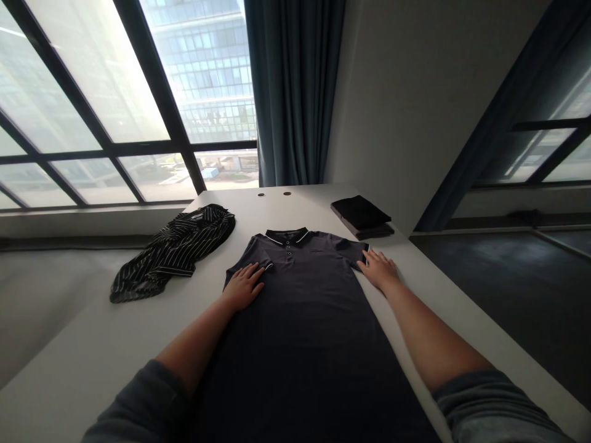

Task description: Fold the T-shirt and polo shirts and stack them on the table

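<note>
A dark grey polo shirt [305,307] lies face up on the white table [286,212], its collar at the far end and its hem running out of view toward me. Its left-side sleeve is folded inward over the body, and my left hand [243,287] rests flat on that sleeve with the fingers stretched out. The other sleeve points outward to the right. On its cuff edge lies my right hand [379,269], fingers spread, partly touching the tabletop.
A crumpled black shirt with white stripes [178,249] lies at the table's left edge. Folded dark clothes [361,215] are stacked at the back right. Two round holes are set in the tabletop's far end, before a blue curtain [295,92] and windows.
</note>
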`<state>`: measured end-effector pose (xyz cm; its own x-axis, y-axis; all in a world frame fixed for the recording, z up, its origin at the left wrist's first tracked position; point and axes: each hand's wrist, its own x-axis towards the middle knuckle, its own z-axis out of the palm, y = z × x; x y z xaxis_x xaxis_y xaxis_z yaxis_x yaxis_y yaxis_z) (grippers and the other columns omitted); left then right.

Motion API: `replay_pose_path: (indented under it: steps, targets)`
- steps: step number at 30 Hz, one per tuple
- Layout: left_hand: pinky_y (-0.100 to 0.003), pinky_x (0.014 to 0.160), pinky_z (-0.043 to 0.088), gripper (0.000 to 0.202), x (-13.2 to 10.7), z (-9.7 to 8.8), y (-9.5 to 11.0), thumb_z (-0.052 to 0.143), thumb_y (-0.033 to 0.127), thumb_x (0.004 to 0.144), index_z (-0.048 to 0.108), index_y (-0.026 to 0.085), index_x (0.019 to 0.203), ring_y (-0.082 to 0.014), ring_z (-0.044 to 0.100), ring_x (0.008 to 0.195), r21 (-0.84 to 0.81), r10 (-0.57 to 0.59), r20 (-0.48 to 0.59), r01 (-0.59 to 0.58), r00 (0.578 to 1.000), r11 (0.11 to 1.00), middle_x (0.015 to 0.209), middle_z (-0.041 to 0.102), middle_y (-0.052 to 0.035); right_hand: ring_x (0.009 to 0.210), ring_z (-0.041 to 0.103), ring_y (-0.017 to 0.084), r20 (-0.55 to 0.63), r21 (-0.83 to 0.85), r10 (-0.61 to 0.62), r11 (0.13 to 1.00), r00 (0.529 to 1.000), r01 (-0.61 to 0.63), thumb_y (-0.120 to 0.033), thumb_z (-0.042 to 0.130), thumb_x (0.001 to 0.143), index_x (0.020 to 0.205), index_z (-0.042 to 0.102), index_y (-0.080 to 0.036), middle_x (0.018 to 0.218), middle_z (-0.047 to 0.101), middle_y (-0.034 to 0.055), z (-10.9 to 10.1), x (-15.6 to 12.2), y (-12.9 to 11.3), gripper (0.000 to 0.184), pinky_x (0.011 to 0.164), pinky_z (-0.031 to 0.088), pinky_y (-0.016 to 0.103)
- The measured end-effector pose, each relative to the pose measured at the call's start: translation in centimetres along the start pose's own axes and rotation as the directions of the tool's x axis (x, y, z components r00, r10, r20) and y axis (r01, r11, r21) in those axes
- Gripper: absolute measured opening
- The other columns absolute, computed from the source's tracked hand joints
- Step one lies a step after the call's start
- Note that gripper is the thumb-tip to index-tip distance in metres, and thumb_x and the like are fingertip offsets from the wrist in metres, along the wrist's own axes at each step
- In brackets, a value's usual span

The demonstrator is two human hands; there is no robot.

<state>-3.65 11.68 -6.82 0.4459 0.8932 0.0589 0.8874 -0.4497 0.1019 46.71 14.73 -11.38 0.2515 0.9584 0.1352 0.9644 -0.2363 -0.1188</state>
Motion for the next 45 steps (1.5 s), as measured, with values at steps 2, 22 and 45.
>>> replay_pose_path:
  steps: [2, 22, 45]
  targets:
    - [-0.049, 0.13, 0.025, 0.06, 0.0, 0.1, -0.1, 0.041, 0.051, 0.107, 0.04, 0.032, 0.164, -0.0288, 0.03, 0.16, 0.009, -0.006, 0.006, 0.006, 1.0, 1.0, 0.173, 0.034, -0.0051, 0.157, 0.03, 0.037, 0.017, 0.009, 0.016, 1.0, 1.0, -0.016, -0.054, 0.037, 0.103, 0.161, 0.046, -0.019, 0.17, 0.039, 0.0125, 0.2, 0.1, 0.0, 0.068, 0.125, 0.026, 0.06]
    - [-0.043, 0.096, 0.045, 0.029, 10.5, -1.6, 21.9, 0.044, 0.038, 0.108, 0.069, 0.024, 0.115, -0.0275, 0.06, 0.112, 0.129, 0.383, -0.05, -0.374, 0.922, 0.918, 0.115, 0.069, -0.0118, 0.119, 0.063, 0.032, -0.205, 0.235, 0.102, 0.971, 0.973, -0.052, -0.043, 0.05, 0.096, 0.115, 0.082, -0.018, 0.122, 0.074, 0.0161, 0.6, 7.5, 3.0, 0.045, 0.107, 0.044, 0.04]
    - [-0.035, 0.083, 0.051, 0.032, 16.8, 0.0, 31.5, 0.045, 0.019, 0.106, 0.061, 0.024, 0.132, -0.0235, 0.07, 0.098, 0.104, 0.326, -0.043, -0.321, 0.944, 0.941, 0.11, 0.067, -0.0102, 0.095, 0.067, 0.026, -0.218, 0.483, 0.107, 0.875, 0.97, 0.012, -0.025, 0.06, 0.091, 0.102, 0.074, -0.022, 0.101, 0.077, 0.0094, -1.6, 6.9, 0.9, 0.018, 0.085, 0.048, 0.033]
